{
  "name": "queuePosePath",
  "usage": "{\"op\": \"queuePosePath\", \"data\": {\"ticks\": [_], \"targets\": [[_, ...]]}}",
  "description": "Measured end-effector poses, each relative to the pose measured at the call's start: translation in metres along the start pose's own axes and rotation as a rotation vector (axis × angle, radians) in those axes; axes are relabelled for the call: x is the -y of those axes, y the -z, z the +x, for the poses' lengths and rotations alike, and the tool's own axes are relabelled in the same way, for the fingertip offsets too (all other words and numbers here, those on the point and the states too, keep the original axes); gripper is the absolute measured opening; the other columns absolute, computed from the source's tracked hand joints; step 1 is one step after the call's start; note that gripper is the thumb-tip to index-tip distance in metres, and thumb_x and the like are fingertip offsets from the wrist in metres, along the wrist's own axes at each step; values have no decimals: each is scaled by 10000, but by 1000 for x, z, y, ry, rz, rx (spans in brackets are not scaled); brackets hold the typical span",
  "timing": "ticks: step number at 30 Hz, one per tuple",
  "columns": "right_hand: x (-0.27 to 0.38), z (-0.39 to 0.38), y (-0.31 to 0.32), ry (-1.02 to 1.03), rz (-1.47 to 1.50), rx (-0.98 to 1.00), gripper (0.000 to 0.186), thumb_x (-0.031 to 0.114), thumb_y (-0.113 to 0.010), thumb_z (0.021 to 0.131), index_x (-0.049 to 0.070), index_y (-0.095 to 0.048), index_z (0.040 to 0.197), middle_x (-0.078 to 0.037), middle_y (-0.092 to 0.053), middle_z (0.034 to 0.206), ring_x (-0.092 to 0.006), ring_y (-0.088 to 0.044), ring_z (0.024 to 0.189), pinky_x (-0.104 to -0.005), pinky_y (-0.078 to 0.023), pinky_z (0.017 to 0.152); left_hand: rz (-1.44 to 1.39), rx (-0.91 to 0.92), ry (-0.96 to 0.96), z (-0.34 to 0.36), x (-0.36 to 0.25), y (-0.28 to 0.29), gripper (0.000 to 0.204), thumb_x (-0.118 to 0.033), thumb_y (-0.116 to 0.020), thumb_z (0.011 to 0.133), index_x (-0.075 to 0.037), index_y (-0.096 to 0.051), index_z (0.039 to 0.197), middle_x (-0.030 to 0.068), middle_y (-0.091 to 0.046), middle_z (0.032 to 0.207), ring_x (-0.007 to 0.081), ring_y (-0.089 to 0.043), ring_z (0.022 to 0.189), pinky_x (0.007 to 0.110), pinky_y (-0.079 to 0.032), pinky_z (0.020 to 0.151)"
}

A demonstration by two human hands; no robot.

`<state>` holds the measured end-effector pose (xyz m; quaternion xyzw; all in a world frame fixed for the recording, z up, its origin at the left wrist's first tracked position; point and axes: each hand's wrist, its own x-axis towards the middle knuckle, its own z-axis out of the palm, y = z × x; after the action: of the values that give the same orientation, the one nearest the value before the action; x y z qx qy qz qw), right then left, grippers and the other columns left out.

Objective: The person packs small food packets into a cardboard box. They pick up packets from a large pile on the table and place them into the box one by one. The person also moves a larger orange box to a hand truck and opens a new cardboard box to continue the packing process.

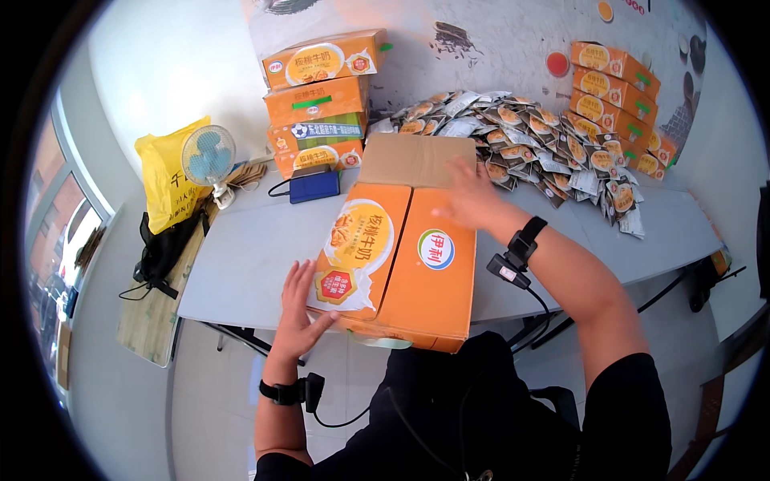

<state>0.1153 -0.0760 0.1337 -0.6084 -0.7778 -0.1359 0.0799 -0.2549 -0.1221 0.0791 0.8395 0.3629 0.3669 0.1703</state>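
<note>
An orange cardboard carton (437,297) lies in front of me at the table's near edge, its closest end reaching past that edge. Its brown inner flap (417,158) is folded out at the far end. A pale green carrying handle (380,341) hangs on the near side. My left hand (301,317) is at the carton's near left corner, fingers stretched and apart; contact with the carton is unclear. Over the far right corner, beside the brown flap, my right hand (475,200) has its fingers spread and slightly blurred. Neither hand grips anything.
A heap of small sachets (533,140) covers the back of the table (249,248). Orange cartons are stacked at back left (317,100) and back right (613,92). A blue box (314,187), small fan (208,156) and yellow bag (168,180) stand at left.
</note>
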Motion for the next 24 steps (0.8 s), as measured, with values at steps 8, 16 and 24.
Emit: {"op": "queuePosePath", "data": {"ticks": [8,16,24], "targets": [[86,12,6,574,251,170,414,468,-490,867,88,-640,937,-220,-390,1280,-382,-247,1279,-492,-210,1021,333,112,-23,0,-10,2,897,-489,-712,657,-61,-340,1351,167,-391,1348,391,-248,1301,520,-133,1067],[73,29,18,647,243,69,391,421,-494,874,63,-624,787,-186,-471,1161,-337,-374,1170,-453,-284,965,369,102,45,0,-12,-4,1001,-555,-698,639,-2,-283,1363,181,-381,1358,397,-244,1307,535,-107,1067],[-19,-50,147,121,358,384,316,336,-494,885,49,-593,975,-131,-575,987,-295,-526,949,-379,-406,834,381,154,75,0,-18,-2,1026,-561,-698,636,-11,-251,1379,184,-351,1377,396,-217,1320,538,-94,1069]]}}
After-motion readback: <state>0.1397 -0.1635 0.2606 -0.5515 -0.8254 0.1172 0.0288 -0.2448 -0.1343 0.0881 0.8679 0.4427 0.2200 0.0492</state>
